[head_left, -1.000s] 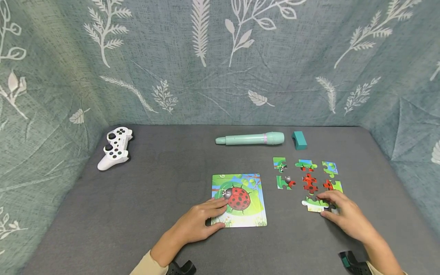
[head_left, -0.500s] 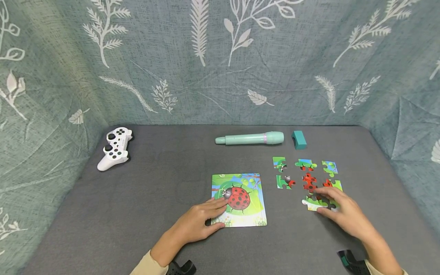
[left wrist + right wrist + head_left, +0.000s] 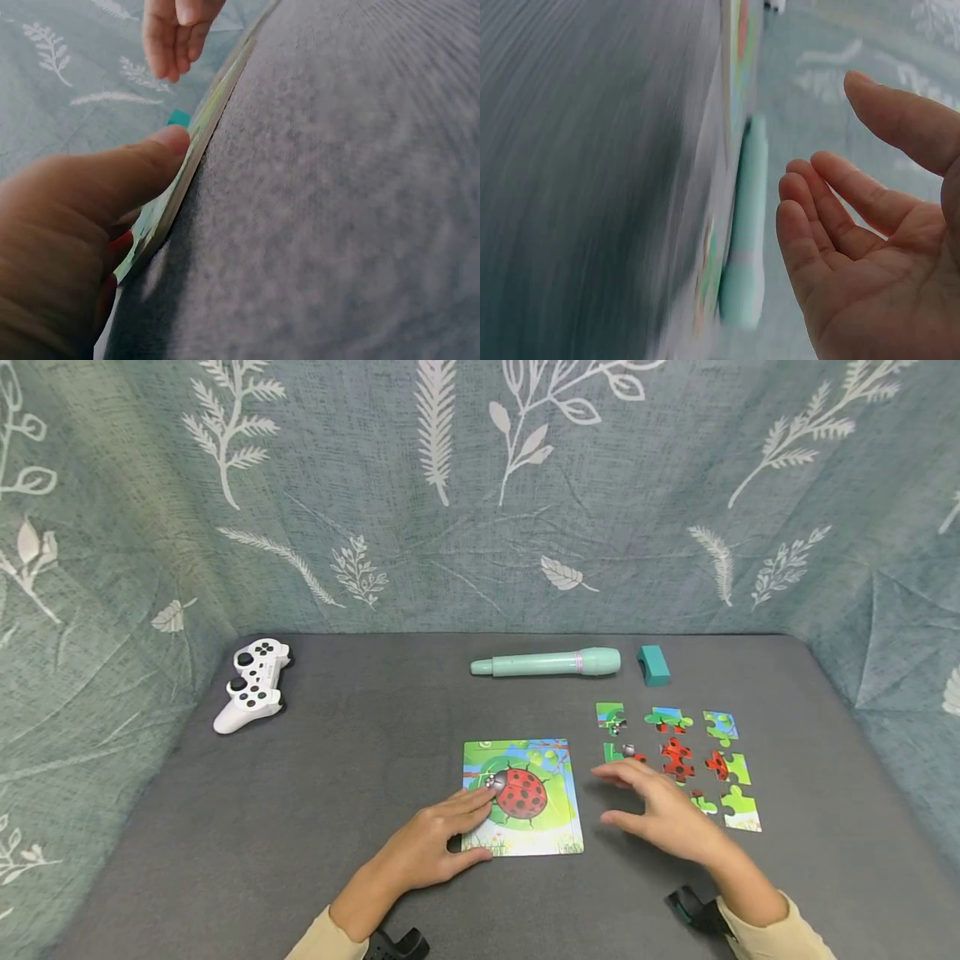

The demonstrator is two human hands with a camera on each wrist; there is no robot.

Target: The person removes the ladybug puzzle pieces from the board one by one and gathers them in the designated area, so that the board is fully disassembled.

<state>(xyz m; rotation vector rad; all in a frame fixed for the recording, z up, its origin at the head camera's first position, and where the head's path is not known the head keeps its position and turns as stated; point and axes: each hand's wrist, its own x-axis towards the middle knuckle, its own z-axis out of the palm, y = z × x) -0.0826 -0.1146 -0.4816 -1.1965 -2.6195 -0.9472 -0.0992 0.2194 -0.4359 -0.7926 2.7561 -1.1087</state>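
Observation:
A square ladybug puzzle board [image 3: 551, 835] lies flat on the dark table. My left hand [image 3: 431, 843] rests on its lower left part, fingers stretched over the picture and thumb at the near edge. To the right of the board my right hand [image 3: 667, 814] hovers with fingers spread and holds nothing; its bare palm [image 3: 889, 292] shows in the right wrist view. Loose jigsaw pieces lie in rows beyond and beside it, among them a red spotted piece [image 3: 677, 758] and a green-and-white corner piece [image 3: 740, 810]. The right hand partly covers a few pieces.
A mint-green microphone-shaped thing [image 3: 546, 662] lies at the back, with a small teal block [image 3: 653, 666] beside it. A white game controller [image 3: 253, 685] sits far left. A leaf-patterned cloth [image 3: 480, 527] hangs behind the table.
My right hand has left the bottom-row pieces and moved left toward the board, uncovering the lower right corner piece. The left hand has stayed on the board.

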